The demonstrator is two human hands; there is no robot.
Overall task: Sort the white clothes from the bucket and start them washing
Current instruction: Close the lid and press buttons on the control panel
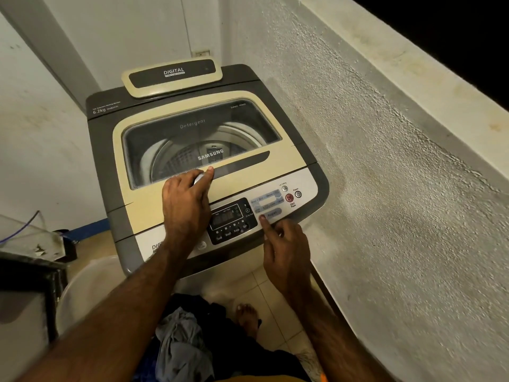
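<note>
Your hands on the SAMSUNG washer (101,150) — lid (275,172) shut.
Your left hand (184,205), on the lid, pinches a small pale thing (199,179); your right hand (286,252) holds nothing — index finger straight on the "Program" button (272,213).

Both bare forearms reach forward. The left hand (184,201) lies palm down, fingers curled under, thumb stretched ahead, perhaps pinching something small and pale. The right hand (287,252) points its straight index finger (263,219) down, remaining fingers folded.
</note>
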